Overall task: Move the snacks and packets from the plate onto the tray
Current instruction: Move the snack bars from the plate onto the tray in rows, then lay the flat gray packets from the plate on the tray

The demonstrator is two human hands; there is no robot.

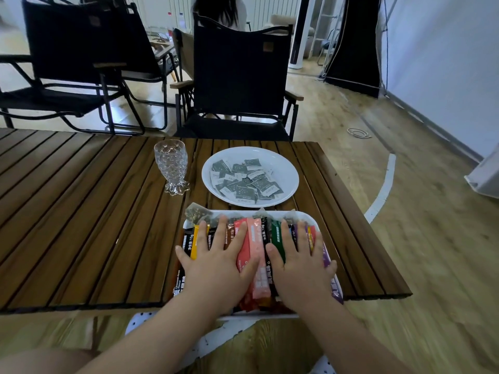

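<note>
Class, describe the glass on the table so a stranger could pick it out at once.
Start at the slatted wooden table. Left of the round white plate of grey packets stands a clear glass. It alone is transparent, with a scale pattern and flared foot.

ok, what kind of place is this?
Probably an indoor studio or lounge furnished with camping gear, not a home kitchen. The clues are the slatted table, the folding chairs and the painted floor line on wood-look flooring.
</note>
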